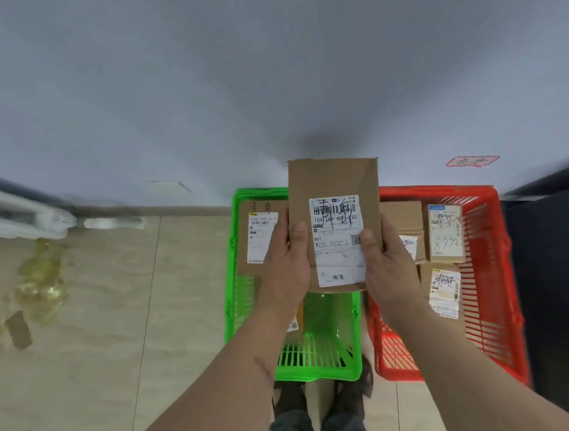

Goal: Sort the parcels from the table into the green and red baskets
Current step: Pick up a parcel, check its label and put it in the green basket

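A brown cardboard parcel (334, 190) is held up at the centre of the frame, above the gap between the 2 baskets, its white shipping label (338, 240) facing the camera with handwritten marks over the barcode. The left hand (286, 266) grips the parcel's left edge, thumb curled onto the front face beside the label. The right hand (389, 268) grips the right edge, thumb pressed on the label's right margin and fingers wrapped behind. Both forearms reach up from the bottom of the frame.

The green basket (322, 353) sits on the tiled floor (80, 336) just left of centre; 1 labelled brown parcel (257, 238) lies in its upper part, partly hidden by the left hand. The red basket (489, 286) stands just beside it on the right and holds several labelled brown parcels (444, 232) side by side.

The person's dark shoes (289, 399) show below the green basket. At the left of the frame, yellowish crumpled wrapping (41, 278) lies on the floor, and a pale wall (263, 62) fills the upper half.
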